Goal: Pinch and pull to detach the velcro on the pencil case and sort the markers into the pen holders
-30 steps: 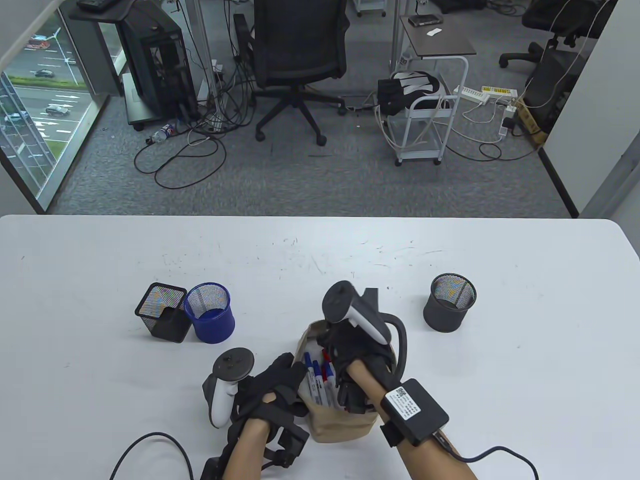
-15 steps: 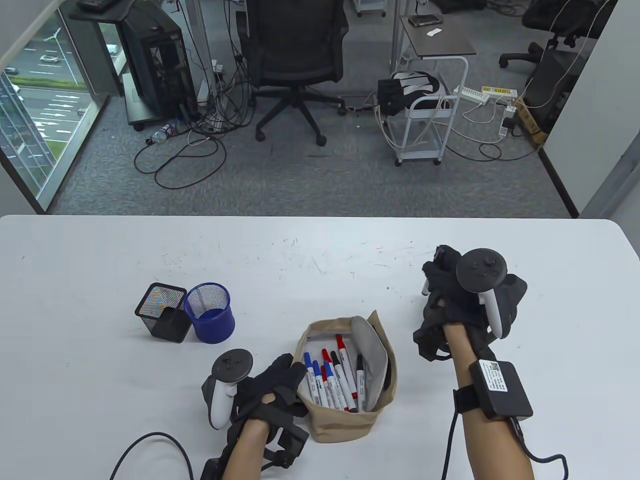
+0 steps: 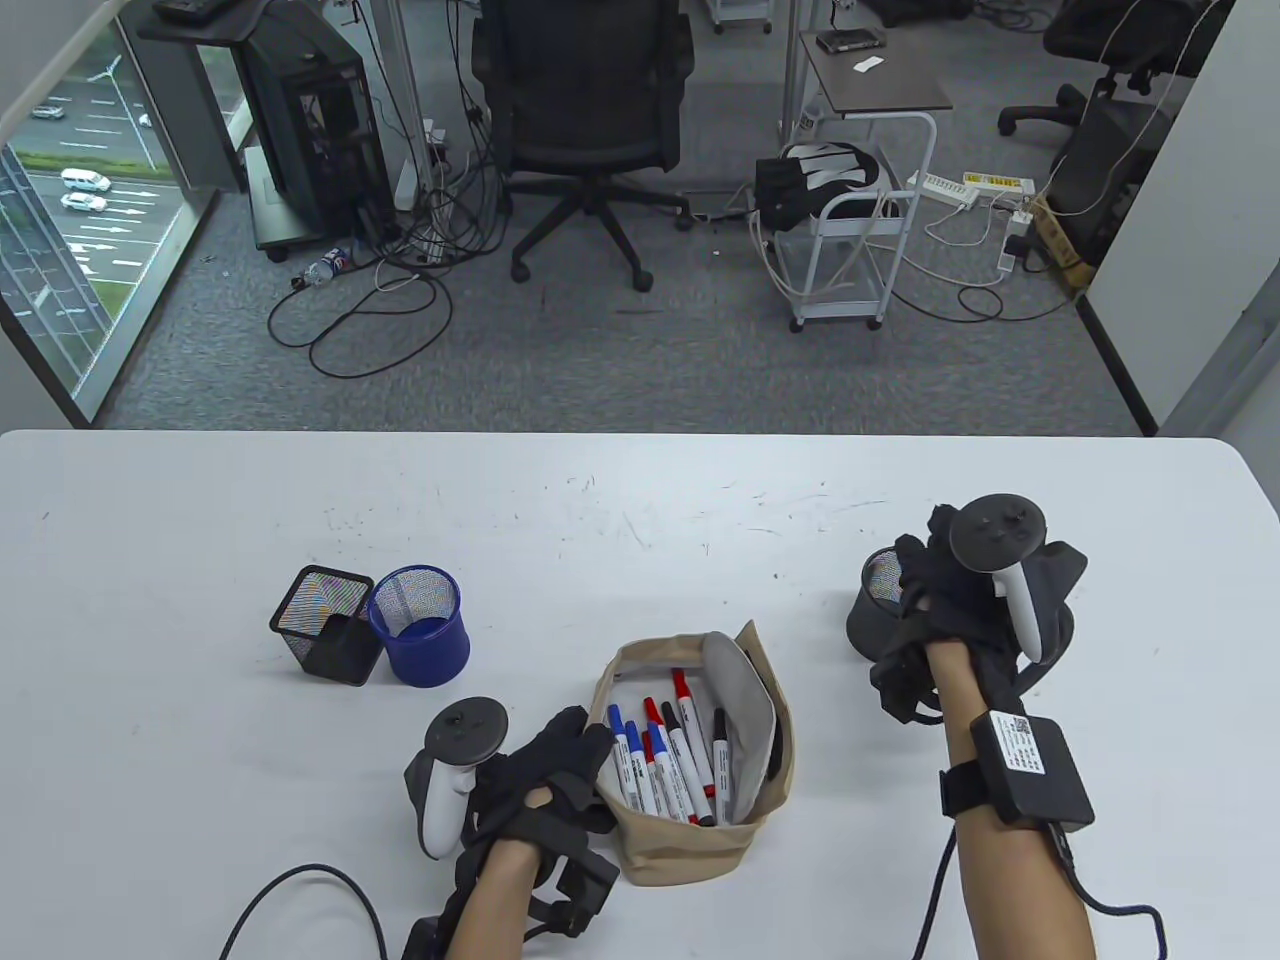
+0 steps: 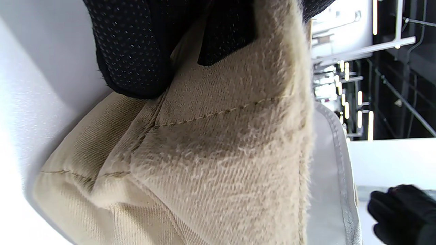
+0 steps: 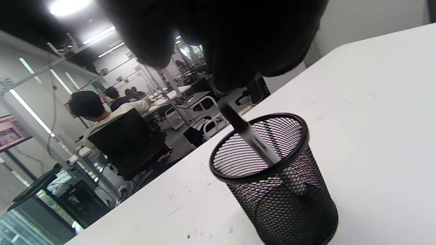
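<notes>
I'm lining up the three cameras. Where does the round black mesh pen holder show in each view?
Table view: round black mesh pen holder at right, partly hidden behind the right hand.
Left wrist view: not in it; only the pencil case fills the picture.
Right wrist view: lower centre, a black marker sticking into it.
Shared landmark: the white table.

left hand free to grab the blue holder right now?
Probably not: the left hand grips the pencil case rim. The path to the blue holder looks clear, but it would have to let go first.
</notes>
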### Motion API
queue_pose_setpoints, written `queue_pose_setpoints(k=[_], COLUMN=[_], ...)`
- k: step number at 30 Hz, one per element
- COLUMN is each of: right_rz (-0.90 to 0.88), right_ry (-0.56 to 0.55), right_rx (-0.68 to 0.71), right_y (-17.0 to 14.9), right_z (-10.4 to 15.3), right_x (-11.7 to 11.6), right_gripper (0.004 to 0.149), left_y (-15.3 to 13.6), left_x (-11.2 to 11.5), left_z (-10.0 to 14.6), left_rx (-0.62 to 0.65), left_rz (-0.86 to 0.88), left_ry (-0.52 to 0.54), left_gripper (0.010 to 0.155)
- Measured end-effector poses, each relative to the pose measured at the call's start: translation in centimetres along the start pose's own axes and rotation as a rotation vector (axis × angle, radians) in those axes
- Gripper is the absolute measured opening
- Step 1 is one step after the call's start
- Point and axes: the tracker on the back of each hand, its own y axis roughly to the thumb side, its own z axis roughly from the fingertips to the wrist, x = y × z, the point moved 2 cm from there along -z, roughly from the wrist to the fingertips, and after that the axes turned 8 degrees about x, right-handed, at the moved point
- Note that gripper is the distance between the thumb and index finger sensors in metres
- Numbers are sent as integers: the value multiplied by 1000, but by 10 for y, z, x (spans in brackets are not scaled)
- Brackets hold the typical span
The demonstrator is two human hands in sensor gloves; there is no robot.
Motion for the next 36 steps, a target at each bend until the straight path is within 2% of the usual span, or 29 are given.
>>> queue_pose_setpoints(k=[2, 4, 7, 9, 11, 14, 17, 23, 26, 29, 30, 32, 36], right_rz=[42, 39, 30, 70, 143, 270, 447, 738, 762, 760, 777, 814, 772], right_ry=[-4, 37, 128, 218, 358, 527, 652, 660, 693, 741, 722, 701, 696], right_rx=[43, 144, 237, 280, 335, 302, 225, 115, 47, 23, 22, 33, 50], right_y=[21, 48, 82, 105, 129, 145, 148, 133, 119, 108, 106, 105, 104], right_z=[15, 32, 55, 68, 78, 83, 84, 81, 77, 76, 76, 75, 74], right_x=[4, 3, -10, -26, -55, -93, -134, -191, -212, -229, -233, -234, -234], right_gripper=[60, 59, 57, 58, 55, 56, 57, 56, 53, 63, 65, 67, 69], left_y=[0, 1, 1, 1, 1, 1, 0, 0, 0, -1, -1, -1, -1], left_x=[0, 1, 1, 1, 1, 1, 1, 1, 1, 1, 1, 1, 1], left_z=[0, 0, 1, 1, 1, 1, 1, 1, 2, 2, 2, 2, 1], left_rx=[1, 5, 8, 9, 11, 14, 10, 2, 0, 0, 0, 0, 0], left_rz=[0, -8, -12, -10, -7, -2, 2, -9, -13, -11, -10, -12, -18], left_ry=[1, 2, 6, 7, 8, 8, 10, 20, 25, 28, 27, 28, 29], left_gripper=[76, 76, 76, 75, 75, 76, 75, 72, 70, 70, 71, 71, 71])
